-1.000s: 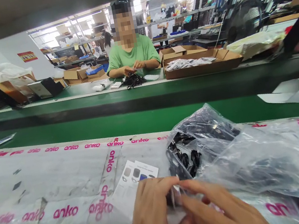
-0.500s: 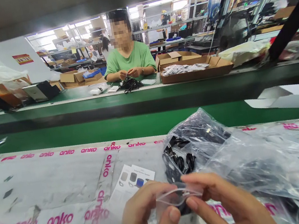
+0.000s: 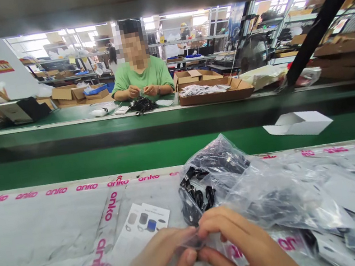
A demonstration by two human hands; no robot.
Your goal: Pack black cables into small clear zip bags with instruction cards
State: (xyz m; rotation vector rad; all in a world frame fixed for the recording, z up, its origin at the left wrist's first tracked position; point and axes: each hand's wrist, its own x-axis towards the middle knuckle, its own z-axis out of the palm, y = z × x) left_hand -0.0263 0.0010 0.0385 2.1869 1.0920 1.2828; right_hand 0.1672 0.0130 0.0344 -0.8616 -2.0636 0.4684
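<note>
Large clear bag [image 3: 224, 154] is serving as landmark, lying on the worktop covering [image 3: 59, 222] and showing coiled black cables [image 3: 209, 196] at its left end. Small clear bag [image 3: 191, 240] is sitting in the hands, just on the near side of the large clear bag's left end. Left hand [image 3: 162, 264] is pinching its left side, thumb below and fingers above; right hand [image 3: 241, 243] is clamping its right side, thumb and fingertips closing on the plastic. Fingertips of both hands are coming close together at the small clear bag; its contents are being mostly hidden by fingers and blur, can't tell exactly.

Printed leaflets [image 3: 143, 224] are lying left of the large clear bag, overlapping, speaker pictures facing up. Pink-lettered tape [image 3: 87, 187] is running along the covering's far edge, left of the large clear bag. Plastic-wrapped white pieces [image 3: 338, 246] are lying to its near right. White folded card [image 3: 303, 123] is resting on the green surface [image 3: 100, 160], beyond it and to the right.

Farther beyond the large clear bag, a person in a green top [image 3: 140, 79] is working with both hands over a black cable pile [image 3: 143, 104]. Open carton [image 3: 219, 95], right of that person, is holding white packets [image 3: 204, 88].
</note>
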